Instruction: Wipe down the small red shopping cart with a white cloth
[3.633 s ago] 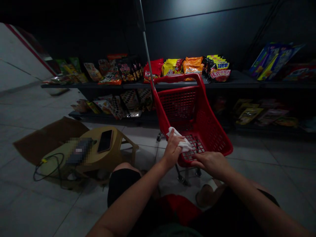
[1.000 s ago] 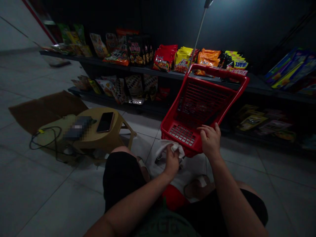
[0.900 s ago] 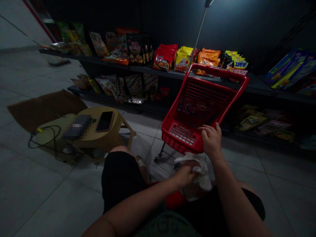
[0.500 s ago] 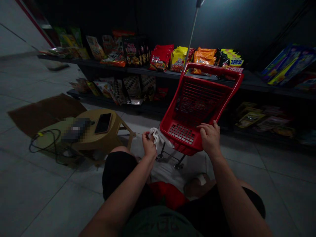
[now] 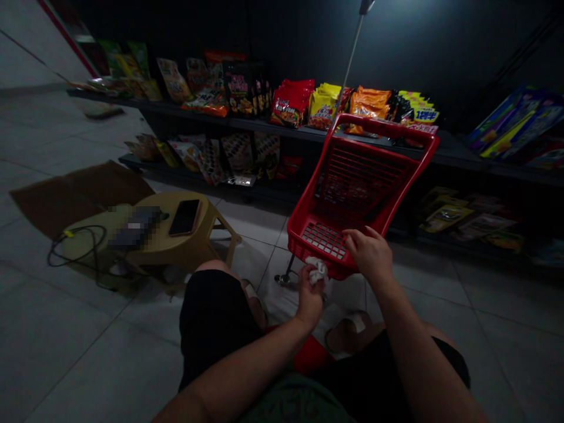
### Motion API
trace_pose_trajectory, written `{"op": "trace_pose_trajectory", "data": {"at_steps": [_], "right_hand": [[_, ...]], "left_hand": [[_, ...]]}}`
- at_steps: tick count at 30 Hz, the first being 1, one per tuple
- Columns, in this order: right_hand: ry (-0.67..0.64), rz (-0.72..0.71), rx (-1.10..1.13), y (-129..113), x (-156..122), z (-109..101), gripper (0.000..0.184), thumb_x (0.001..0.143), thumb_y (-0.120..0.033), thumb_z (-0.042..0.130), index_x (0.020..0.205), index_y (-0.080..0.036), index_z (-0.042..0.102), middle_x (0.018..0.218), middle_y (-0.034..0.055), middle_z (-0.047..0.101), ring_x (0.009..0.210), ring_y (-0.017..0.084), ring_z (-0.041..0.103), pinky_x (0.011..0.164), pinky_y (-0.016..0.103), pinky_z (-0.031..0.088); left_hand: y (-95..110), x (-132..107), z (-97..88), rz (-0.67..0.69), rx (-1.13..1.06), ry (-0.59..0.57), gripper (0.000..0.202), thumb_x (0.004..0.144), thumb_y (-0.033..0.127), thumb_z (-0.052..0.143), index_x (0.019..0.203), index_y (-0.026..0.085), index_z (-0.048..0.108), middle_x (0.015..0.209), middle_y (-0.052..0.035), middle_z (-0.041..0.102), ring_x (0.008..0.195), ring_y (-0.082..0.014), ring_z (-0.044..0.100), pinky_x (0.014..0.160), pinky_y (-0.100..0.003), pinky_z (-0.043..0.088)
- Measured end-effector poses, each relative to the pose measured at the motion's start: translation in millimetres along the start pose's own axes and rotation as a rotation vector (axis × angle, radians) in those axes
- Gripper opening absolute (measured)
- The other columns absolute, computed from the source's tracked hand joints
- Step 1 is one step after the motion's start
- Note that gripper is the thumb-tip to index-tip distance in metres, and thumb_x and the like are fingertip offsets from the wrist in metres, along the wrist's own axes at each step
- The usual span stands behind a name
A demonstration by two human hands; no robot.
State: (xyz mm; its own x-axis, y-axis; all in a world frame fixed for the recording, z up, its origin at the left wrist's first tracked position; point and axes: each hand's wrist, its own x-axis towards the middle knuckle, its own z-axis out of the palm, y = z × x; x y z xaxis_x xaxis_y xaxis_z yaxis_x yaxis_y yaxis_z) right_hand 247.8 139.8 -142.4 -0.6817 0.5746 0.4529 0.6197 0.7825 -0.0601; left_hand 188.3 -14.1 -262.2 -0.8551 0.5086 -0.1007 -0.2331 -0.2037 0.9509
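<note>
In front of my knees stands a small red shopping cart [image 5: 359,158] with a slatted basket, its wheels on the tiled floor. My left hand [image 5: 311,298] is closed around a bunched white cloth [image 5: 317,270], which is at the lower front edge of the basket. Whether the cloth presses on the plastic I cannot tell. Over the basket's near right corner is my right hand [image 5: 371,254], its fingers bent and apart with nothing visible in them. The hand covers part of the rim, so contact there is unclear.
Behind the cart runs a dark shelf [image 5: 247,124] with several rows of snack and noodle packets [image 5: 288,103]. To the left are a tan plastic stool [image 5: 205,226] bearing a phone [image 5: 185,216], a black cable [image 5: 94,249] and a cardboard sheet [image 5: 83,197]. A thin metal pole [image 5: 350,64] rises behind the cart.
My left hand has moved right with the cloth, from the basket's left corner to its front edge; the cloth is now more bunched. My right hand has shifted slightly left, its fingers changing pose.
</note>
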Motion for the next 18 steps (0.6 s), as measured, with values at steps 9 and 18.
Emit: {"op": "trace_pose_trajectory", "data": {"at_steps": [9, 18], "right_hand": [[-0.045, 0.057, -0.017, -31, 3, -1, 0.025, 0.094, -0.033, 0.053, 0.102, -0.031, 0.077, 0.073, 0.0003, 0.075, 0.078, 0.016, 0.067, 0.084, 0.027, 0.041], [-0.066, 0.084, -0.048, -43, 4, -5, 0.025, 0.093, -0.033, 0.054, 0.102, -0.029, 0.077, 0.069, 0.0015, 0.073, 0.067, 0.016, 0.061, 0.072, 0.027, 0.035]], "left_hand": [[39, 53, -34.1, 0.081, -0.036, 0.183, 0.036, 0.084, 0.031, 0.063, 0.119, 0.025, 0.055, 0.114, -0.0037, 0.064, 0.103, -0.0166, 0.061, 0.094, -0.029, 0.045], [3, 16, -25.5, -0.070, -0.131, 0.096, 0.036, 0.067, 0.025, 0.074, 0.101, 0.020, 0.062, 0.094, -0.0030, 0.069, 0.084, -0.0177, 0.065, 0.077, -0.028, 0.050]]}}
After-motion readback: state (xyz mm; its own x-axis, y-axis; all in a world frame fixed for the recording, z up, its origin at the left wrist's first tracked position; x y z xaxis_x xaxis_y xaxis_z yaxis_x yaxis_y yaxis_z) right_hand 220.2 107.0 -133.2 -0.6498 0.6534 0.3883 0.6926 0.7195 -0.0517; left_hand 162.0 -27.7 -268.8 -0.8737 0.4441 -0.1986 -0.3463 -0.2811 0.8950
